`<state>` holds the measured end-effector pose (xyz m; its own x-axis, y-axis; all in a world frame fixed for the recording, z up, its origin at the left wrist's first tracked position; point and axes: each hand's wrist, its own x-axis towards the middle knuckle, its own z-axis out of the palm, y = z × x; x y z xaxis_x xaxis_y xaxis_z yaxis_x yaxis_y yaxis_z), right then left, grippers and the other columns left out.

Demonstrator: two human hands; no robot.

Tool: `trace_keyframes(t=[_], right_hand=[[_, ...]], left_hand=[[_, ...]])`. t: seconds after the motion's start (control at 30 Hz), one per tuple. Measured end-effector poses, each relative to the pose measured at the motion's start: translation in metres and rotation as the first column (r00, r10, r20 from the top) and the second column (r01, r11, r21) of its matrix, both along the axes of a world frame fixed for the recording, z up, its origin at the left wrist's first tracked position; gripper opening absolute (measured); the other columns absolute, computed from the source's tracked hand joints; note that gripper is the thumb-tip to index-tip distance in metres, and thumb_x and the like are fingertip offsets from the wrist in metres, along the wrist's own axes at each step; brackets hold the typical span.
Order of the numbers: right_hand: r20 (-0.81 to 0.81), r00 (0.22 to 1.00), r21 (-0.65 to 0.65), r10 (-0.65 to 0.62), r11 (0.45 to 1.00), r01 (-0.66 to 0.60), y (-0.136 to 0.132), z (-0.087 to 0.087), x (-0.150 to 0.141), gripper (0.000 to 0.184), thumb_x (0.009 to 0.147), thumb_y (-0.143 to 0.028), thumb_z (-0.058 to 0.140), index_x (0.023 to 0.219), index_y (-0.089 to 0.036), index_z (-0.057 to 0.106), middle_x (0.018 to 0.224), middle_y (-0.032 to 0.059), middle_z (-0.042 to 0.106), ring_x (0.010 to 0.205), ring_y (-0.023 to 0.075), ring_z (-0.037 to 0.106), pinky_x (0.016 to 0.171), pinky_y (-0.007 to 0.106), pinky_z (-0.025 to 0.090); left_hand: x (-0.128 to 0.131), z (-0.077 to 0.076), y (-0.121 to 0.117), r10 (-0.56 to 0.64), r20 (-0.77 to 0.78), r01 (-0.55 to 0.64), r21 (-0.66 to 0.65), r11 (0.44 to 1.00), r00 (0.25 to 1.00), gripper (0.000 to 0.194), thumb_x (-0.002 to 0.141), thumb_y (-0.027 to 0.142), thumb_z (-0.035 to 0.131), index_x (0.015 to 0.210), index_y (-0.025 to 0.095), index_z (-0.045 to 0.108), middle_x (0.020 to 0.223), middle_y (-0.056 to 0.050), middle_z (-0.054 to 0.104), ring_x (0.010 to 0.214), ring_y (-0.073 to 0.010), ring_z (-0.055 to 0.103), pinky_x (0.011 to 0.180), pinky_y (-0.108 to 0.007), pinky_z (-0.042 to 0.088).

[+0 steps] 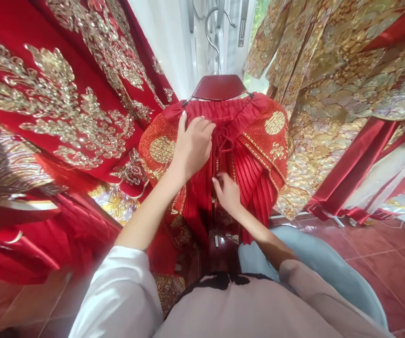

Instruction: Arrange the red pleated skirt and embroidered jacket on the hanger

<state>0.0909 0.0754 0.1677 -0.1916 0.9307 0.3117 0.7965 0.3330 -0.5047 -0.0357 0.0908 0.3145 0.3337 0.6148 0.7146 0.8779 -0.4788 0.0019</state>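
A red pleated skirt [255, 180] with gold embroidery and beaded trim hangs from a dark red hanger [219, 88] with a metal hook. Its gathered waistband [237, 109] is clipped at both ends, and a red drawstring [224, 141] is tied in a bow at the front. My left hand [194, 146] lies over the left part of the waistband, fingers bent onto the cloth; their tips are partly hidden. Lower down, my right hand [227, 192] is closed in a pinch in front of the pleats, below the bow. What it pinches is too small to make out.
Red garments with silver-gold sequins [54, 75] hang at the left. A gold patterned garment [318, 117] and red cloth [353, 164] hang at the right. A pale blue-grey rounded object [329, 263] stands on the red tiled floor [399, 267]. White frames [174, 42] rise behind the hanger.
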Motion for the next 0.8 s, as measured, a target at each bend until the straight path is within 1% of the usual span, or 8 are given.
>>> trace_keyframes(t=[0.07, 0.13, 0.23, 0.33, 0.47, 0.6, 0.7, 0.8], right_hand=[[-0.123, 0.992, 0.124, 0.008, 0.992, 0.007, 0.018, 0.022, -0.007, 0.035, 0.097, -0.041, 0.036, 0.107, -0.015, 0.057, 0.098, 0.0089, 0.067, 0.086, 0.0187, 0.064, 0.068, 0.024, 0.039], [-0.069, 0.996, 0.130, 0.051, 0.991, -0.041, 0.031, 0.033, -0.014, 0.033, 0.098, -0.037, 0.035, 0.096, -0.015, 0.060, 0.089, 0.0078, 0.067, 0.077, 0.0180, 0.063, 0.062, 0.023, 0.036], [0.052, 0.990, 0.062, 0.131, 0.989, -0.134, 0.037, 0.026, -0.016, 0.037, 0.100, -0.031, 0.029, 0.092, -0.014, 0.061, 0.081, 0.0072, 0.067, 0.072, 0.0164, 0.063, 0.061, 0.022, 0.033], [0.184, 0.960, -0.082, 0.213, 0.976, -0.201, 0.023, -0.008, -0.009, 0.042, 0.102, -0.032, 0.023, 0.100, -0.014, 0.061, 0.091, 0.0092, 0.068, 0.082, 0.0156, 0.064, 0.068, 0.021, 0.037], [0.315, 0.891, -0.339, 0.327, 0.916, -0.217, -0.023, -0.077, 0.012, 0.032, 0.098, -0.029, 0.037, 0.090, -0.014, 0.065, 0.084, 0.0097, 0.070, 0.080, 0.0173, 0.067, 0.065, 0.021, 0.040], [0.326, 0.881, -0.415, 0.343, 0.889, -0.193, -0.058, -0.123, 0.032, 0.024, 0.094, -0.024, 0.044, 0.088, -0.016, 0.066, 0.079, 0.0062, 0.071, 0.075, 0.0157, 0.069, 0.062, 0.019, 0.042], [0.317, 0.908, -0.372, 0.273, 0.917, -0.145, -0.050, -0.113, 0.046, 0.030, 0.097, -0.029, 0.039, 0.104, -0.015, 0.065, 0.083, 0.0079, 0.071, 0.078, 0.0178, 0.069, 0.067, 0.021, 0.044], [0.205, 0.971, -0.159, 0.124, 0.983, -0.092, -0.027, -0.067, 0.061, 0.040, 0.098, -0.031, 0.029, 0.117, -0.013, 0.060, 0.091, 0.0105, 0.071, 0.079, 0.0169, 0.068, 0.071, 0.024, 0.045]], left_hand=[[0.000, -0.001, 0.008, 0.013, -0.024, -0.014, -0.034, 0.999, 1.000, 0.030, 0.085, 0.011, 0.038, 0.103, 0.019, 0.062, 0.105, -0.011, 0.064, 0.120, -0.0282, 0.049, 0.115, -0.058, 0.011], [-0.004, -0.003, 0.013, 0.027, -0.031, -0.028, -0.045, 0.999, 0.999, 0.029, 0.086, 0.013, 0.038, 0.101, 0.018, 0.062, 0.101, -0.010, 0.064, 0.116, -0.0282, 0.050, 0.114, -0.059, 0.011], [-0.013, -0.004, 0.017, 0.015, 0.000, -0.015, -0.085, 0.996, 1.000, 0.029, 0.088, 0.016, 0.038, 0.104, 0.020, 0.062, 0.099, -0.008, 0.065, 0.114, -0.0264, 0.051, 0.114, -0.059, 0.012], [-0.019, -0.003, 0.020, -0.011, 0.020, 0.013, -0.134, 0.991, 1.000, 0.028, 0.088, 0.019, 0.039, 0.104, 0.022, 0.063, 0.100, -0.006, 0.064, 0.115, -0.0251, 0.050, 0.114, -0.057, 0.012], [-0.019, -0.005, 0.022, -0.013, 0.035, 0.017, -0.125, 0.992, 0.999, 0.027, 0.089, 0.025, 0.044, 0.105, 0.024, 0.065, 0.099, -0.006, 0.064, 0.113, -0.0263, 0.050, 0.113, -0.059, 0.011], [-0.013, -0.012, 0.022, -0.027, 0.008, 0.028, -0.111, 0.993, 1.000, 0.023, 0.085, 0.030, 0.055, 0.102, 0.027, 0.069, 0.091, -0.006, 0.065, 0.110, -0.0289, 0.050, 0.111, -0.065, 0.005], [-0.008, -0.021, 0.021, -0.038, -0.067, 0.027, -0.154, 0.988, 0.997, 0.016, 0.081, 0.032, 0.061, 0.091, 0.026, 0.071, 0.087, -0.004, 0.066, 0.105, -0.0295, 0.052, 0.109, -0.069, 0.001], [-0.004, -0.034, 0.011, -0.052, -0.149, 0.019, -0.211, 0.977, 0.987, 0.010, 0.077, 0.030, 0.065, 0.082, 0.022, 0.070, 0.090, -0.005, 0.065, 0.101, -0.0291, 0.056, 0.107, -0.071, 0.001]])
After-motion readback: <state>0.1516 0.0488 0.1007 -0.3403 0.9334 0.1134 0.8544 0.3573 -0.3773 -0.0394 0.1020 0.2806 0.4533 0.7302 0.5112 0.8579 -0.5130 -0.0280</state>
